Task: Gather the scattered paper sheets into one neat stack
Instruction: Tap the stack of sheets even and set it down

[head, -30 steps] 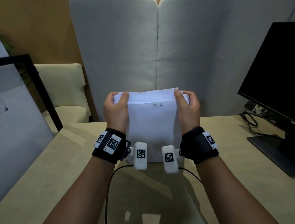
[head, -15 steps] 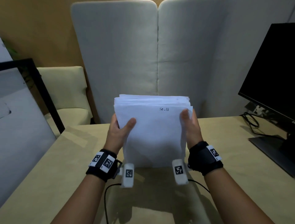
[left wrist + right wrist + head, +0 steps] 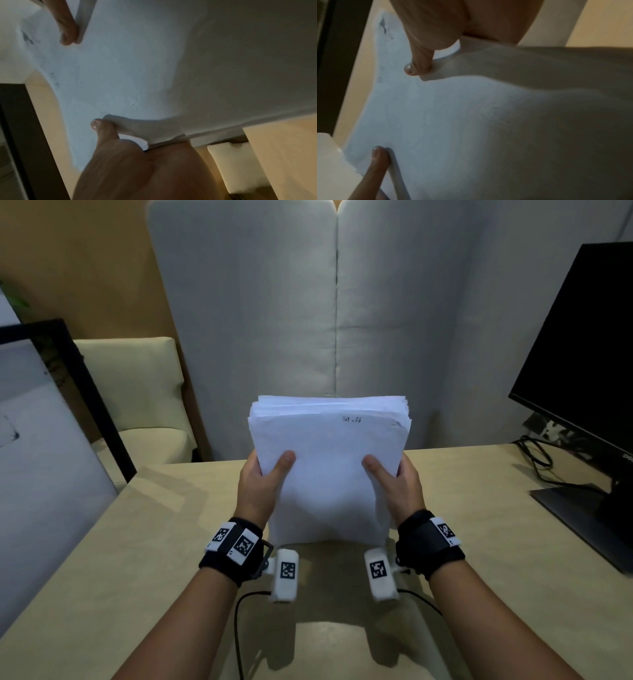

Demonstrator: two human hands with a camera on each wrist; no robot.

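A thick stack of white paper sheets (image 3: 329, 470) stands upright on its lower edge on the beige table (image 3: 137, 542). My left hand (image 3: 265, 474) grips its left side and my right hand (image 3: 394, 474) grips its right side, thumbs on the front sheet, the other fingers hidden behind. The top edges of the sheets are slightly uneven. A small dark print marks the front sheet near the top. In the left wrist view the left thumb (image 3: 102, 129) presses the paper (image 3: 137, 67). In the right wrist view the right thumb (image 3: 419, 62) presses the paper (image 3: 471, 121).
A black monitor (image 3: 582, 354) on its stand (image 3: 589, 518) sits at the right, with cables (image 3: 537, 460) behind it. A white padded partition (image 3: 274, 302) rises behind the table. A cream chair (image 3: 137, 392) and a dark-framed board (image 3: 51, 422) are at the left.
Both hands have slid down from the stack's top corners to its middle sides. The stack stays upright, and its upper edges now show above the hands.
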